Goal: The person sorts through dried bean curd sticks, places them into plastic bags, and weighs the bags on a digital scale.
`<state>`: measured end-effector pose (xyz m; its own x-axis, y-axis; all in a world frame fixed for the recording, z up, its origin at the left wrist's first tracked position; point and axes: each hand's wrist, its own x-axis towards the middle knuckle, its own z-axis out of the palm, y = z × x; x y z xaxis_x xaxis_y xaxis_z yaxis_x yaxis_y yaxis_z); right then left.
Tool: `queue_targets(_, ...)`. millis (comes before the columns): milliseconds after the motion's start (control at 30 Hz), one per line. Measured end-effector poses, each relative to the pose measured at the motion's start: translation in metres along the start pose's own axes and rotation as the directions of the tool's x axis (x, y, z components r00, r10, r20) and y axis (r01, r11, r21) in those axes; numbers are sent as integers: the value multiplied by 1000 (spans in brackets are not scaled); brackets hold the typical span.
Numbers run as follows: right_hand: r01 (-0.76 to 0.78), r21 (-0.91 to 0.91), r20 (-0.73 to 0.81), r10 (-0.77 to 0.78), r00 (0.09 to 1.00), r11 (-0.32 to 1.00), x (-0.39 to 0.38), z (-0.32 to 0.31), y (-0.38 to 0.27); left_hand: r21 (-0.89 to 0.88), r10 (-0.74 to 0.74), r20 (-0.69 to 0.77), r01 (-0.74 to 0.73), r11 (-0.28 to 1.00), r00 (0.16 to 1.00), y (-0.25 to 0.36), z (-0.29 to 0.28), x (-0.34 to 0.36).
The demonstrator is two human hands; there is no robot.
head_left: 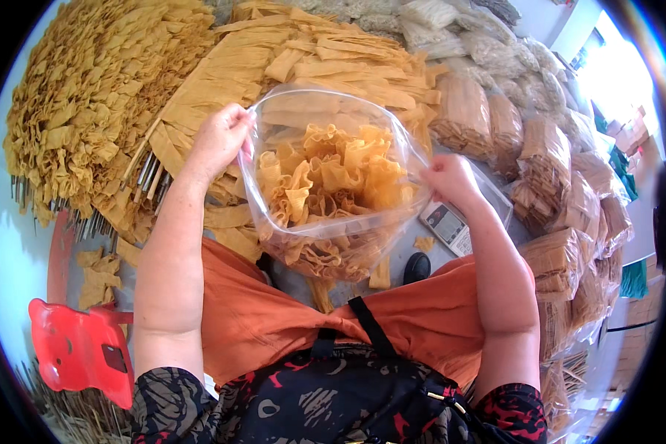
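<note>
A clear plastic bag [333, 244] hangs open between my two hands above my lap. It is filled with yellow ruffled dried bean-curd pieces [333, 174]. My left hand [218, 137] pinches the bag's rim on the left. My right hand [451, 181] grips the rim on the right, so the mouth stays wide. My orange apron [274, 318] lies below the bag.
A big heap of ruffled yellow sheets on sticks [89, 96] lies at the left, flat folded sheets [333, 59] behind the bag. Filled clear bags [555, 192] are stacked at the right. A small scale [448, 226] sits under my right hand. A red plastic stool [81, 348] stands lower left.
</note>
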<state>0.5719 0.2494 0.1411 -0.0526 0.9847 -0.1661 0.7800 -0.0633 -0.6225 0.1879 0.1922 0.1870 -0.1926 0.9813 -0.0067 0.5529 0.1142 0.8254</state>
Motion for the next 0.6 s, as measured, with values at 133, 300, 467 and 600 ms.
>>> queue_targets(133, 363, 359, -398, -211, 893, 860, -37, -38, -32, -336, 176, -174, -226, 914, 969, 7, -19, -10)
queue_targets(300, 551, 423, -525, -301, 796, 719, -50, -69, -30, -280, 231, -229, -291, 915, 946, 39, -15, -29)
queue_targets(467, 258, 261, -306, -174, 936, 930, -9, -41, 3, -90, 53, -76, -60, 994, 996, 8, 6, 3)
queue_targets(600, 404, 365, -451, -220, 865, 839, -63, -76, -32, -382, 314, -167, -355, 853, 935, 58, -3, -47)
